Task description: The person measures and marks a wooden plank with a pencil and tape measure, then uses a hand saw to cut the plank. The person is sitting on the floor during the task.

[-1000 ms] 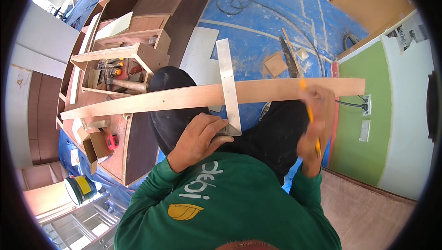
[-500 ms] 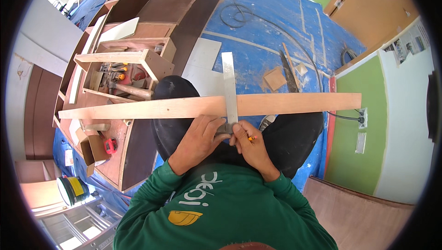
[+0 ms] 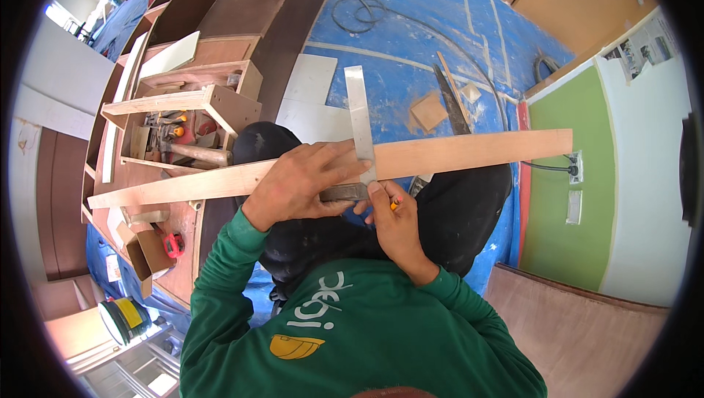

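Note:
A long, light wooden strip (image 3: 469, 152) lies across my raised knees, its right end higher than its left. Across it stands a try square, its metal blade (image 3: 356, 101) pointing away from me and its stock (image 3: 343, 192) along the strip's near edge. My left hand (image 3: 301, 181) has its fingers over the strip and blade, with the thumb below the stock, clamping square and strip together. Closed around a short yellow-orange pencil (image 3: 396, 202), my right hand (image 3: 398, 229) rests its thumb at the square's corner.
To the left, a wooden tool tray (image 3: 165, 101) with a hammer and other hand tools sits on a brown cabinet (image 3: 286, 53). A red tape measure (image 3: 174, 245) lies beside an open cardboard box (image 3: 147, 251). A handsaw (image 3: 449, 101) lies on the blue floor sheet (image 3: 411, 46).
My left hand has moved up from the near edge onto the strip and blade. The strip has tilted, its right end going up. My right hand stays at the square's corner with the pencil.

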A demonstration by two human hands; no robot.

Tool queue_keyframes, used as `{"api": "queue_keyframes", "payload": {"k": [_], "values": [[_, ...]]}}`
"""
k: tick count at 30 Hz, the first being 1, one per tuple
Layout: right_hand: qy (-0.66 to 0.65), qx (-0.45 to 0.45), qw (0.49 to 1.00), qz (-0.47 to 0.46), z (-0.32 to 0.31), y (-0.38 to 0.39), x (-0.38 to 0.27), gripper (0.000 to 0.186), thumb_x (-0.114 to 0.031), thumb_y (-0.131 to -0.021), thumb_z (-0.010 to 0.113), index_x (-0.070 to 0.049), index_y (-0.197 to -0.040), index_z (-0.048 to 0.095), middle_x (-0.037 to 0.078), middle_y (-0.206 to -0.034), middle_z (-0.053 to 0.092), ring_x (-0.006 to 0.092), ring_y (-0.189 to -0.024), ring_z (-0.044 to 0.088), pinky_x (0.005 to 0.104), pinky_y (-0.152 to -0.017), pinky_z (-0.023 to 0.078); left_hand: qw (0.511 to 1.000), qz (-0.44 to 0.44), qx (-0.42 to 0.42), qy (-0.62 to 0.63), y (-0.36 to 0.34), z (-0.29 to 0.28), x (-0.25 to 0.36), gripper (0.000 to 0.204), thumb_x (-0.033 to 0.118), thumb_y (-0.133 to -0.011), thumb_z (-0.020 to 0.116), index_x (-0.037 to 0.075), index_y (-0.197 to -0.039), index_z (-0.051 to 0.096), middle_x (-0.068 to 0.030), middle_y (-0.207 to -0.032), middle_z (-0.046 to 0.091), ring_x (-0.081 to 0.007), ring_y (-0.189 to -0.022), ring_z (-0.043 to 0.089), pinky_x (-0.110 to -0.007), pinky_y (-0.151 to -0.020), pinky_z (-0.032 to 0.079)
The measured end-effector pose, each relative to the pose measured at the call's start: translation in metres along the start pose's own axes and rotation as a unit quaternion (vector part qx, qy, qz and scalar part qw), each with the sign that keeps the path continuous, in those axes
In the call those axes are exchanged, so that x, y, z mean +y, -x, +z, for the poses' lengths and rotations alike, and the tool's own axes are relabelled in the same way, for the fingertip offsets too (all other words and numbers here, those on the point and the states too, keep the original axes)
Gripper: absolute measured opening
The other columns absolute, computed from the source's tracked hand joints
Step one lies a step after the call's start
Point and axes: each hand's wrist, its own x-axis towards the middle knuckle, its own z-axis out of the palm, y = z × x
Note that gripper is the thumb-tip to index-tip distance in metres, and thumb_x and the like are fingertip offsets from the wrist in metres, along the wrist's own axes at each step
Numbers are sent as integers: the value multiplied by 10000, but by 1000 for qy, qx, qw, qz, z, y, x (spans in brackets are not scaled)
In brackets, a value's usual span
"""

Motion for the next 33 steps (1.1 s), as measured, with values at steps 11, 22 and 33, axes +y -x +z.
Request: {"api": "queue_keyframes", "payload": {"k": [11, 22, 33], "values": [[-3, -5, 1000, 0, -1, 2, -5, 363, -297, -1157, 530, 6, -1255, 703, 46, -961, 746, 87, -821, 699, 243, -659, 512, 1000, 17, 25, 8, -1, 5, -6, 781, 321, -705, 936, 217, -1435, 680, -175, -1442, 652, -384, -1101, 725, -462, -898, 613], [45, -22, 998, 48, -14, 2, -10, 424, -343, -1167, 493, 21, -1200, 709, 80, -890, 746, 103, -725, 645, 270, -637, 506, 999, 15, 29, 16, -1, 8, -7, 772, 304, -707, 930, 207, -1430, 680, -161, -1453, 644, -367, -1082, 717, -461, -908, 609], [236, 25, 926, -295, -61, 7, -71, 262, 5, -957, 750, 21, -1208, 679, 123, -974, 695, 191, -801, 667, 313, -769, 551, 999, 19, 47, 20, 2, 10, -10, 813, 253, -678, 943, 210, -1446, 678, -166, -1442, 658, -384, -1088, 719, -460, -911, 606]]}}
